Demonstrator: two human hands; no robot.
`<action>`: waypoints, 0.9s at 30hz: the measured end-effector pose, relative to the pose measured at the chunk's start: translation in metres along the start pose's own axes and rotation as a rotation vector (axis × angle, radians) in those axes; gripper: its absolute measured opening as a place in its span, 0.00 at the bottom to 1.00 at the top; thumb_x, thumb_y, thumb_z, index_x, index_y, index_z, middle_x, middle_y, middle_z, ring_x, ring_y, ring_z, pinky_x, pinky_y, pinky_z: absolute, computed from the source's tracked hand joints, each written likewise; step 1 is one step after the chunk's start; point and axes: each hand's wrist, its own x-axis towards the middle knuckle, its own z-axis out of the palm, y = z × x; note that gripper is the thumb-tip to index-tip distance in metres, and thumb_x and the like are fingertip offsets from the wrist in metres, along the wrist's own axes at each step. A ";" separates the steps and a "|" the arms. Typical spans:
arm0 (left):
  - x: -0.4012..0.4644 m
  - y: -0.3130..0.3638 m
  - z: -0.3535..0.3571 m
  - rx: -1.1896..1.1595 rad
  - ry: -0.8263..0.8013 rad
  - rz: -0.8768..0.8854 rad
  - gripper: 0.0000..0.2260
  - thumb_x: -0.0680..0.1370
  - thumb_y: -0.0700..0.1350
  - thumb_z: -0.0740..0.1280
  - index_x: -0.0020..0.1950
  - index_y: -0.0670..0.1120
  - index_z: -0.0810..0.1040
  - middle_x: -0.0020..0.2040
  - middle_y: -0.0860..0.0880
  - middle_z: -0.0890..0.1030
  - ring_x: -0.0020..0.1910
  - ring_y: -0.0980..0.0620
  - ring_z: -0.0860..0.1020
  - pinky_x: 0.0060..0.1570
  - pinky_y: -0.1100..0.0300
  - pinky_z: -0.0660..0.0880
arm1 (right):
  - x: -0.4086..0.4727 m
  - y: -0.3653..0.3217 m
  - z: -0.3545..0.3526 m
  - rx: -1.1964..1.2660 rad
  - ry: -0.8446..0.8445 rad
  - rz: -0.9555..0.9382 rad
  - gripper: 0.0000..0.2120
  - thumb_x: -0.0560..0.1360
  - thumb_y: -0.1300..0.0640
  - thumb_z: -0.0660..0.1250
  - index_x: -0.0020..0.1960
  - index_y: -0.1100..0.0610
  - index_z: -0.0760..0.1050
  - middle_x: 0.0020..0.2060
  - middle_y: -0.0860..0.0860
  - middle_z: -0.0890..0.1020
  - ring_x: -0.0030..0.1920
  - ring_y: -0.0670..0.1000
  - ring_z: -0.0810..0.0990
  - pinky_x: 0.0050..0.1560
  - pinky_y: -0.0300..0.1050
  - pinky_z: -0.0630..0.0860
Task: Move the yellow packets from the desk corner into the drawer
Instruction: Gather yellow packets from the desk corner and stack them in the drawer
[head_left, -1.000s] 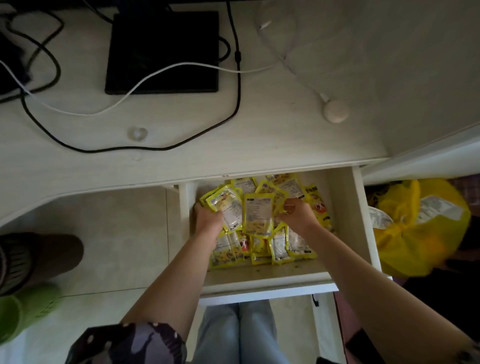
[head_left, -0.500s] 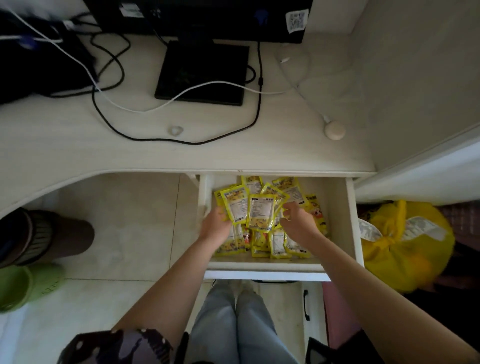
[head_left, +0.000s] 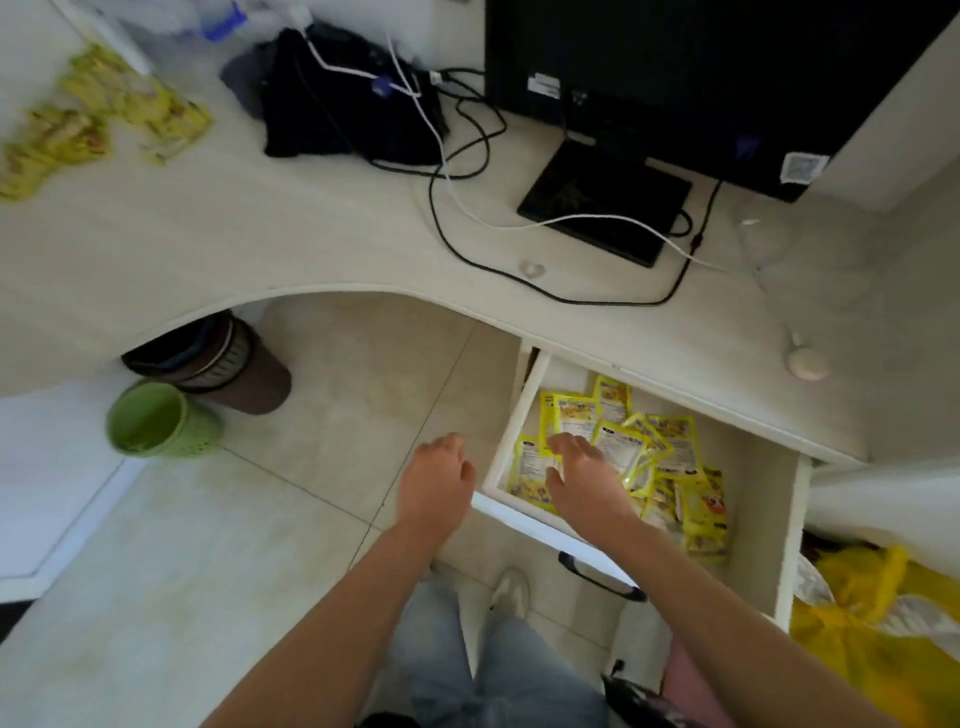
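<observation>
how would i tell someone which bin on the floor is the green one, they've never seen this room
Start at the pale desk and look under its curved front edge on the left. Two bins stand side by side on the tiled floor there. The green bin is the nearer, open-topped one out in the light, while its neighbour, the brown bin, sits partly under the desk.

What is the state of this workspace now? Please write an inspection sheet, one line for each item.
Surface: pale wooden desk, curved front edge.
Job's things: yellow packets in the drawer, a loose pile; drawer pulled open; more yellow packets on the desk corner, not yet moved.
Clutter: black bag, monitor, small round white device.
Grips: left hand open, outside the drawer, holding nothing; right hand open above the packets.
Cables: black cable and white cable loop across the desk.
Surroundings: green bin, brown bin, yellow bag on the tiled floor.
</observation>
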 end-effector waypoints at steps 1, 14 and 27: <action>-0.006 -0.012 -0.006 -0.023 0.031 -0.033 0.12 0.78 0.42 0.60 0.60 0.45 0.76 0.49 0.45 0.80 0.52 0.47 0.75 0.51 0.51 0.75 | 0.003 -0.013 0.004 -0.029 -0.017 -0.040 0.18 0.78 0.60 0.57 0.69 0.56 0.66 0.61 0.55 0.73 0.61 0.56 0.73 0.58 0.49 0.74; -0.042 -0.155 -0.081 -0.094 0.260 -0.309 0.13 0.79 0.46 0.61 0.63 0.50 0.75 0.55 0.52 0.81 0.57 0.53 0.75 0.54 0.59 0.74 | 0.036 -0.172 0.072 -0.187 -0.157 -0.322 0.18 0.79 0.58 0.56 0.68 0.57 0.65 0.61 0.55 0.73 0.61 0.54 0.71 0.61 0.46 0.70; 0.005 -0.312 -0.196 -0.072 0.345 -0.369 0.10 0.79 0.46 0.63 0.60 0.50 0.77 0.52 0.52 0.81 0.53 0.53 0.76 0.49 0.61 0.74 | 0.101 -0.353 0.131 -0.209 -0.138 -0.401 0.18 0.80 0.56 0.56 0.69 0.57 0.66 0.62 0.54 0.74 0.62 0.53 0.72 0.60 0.46 0.71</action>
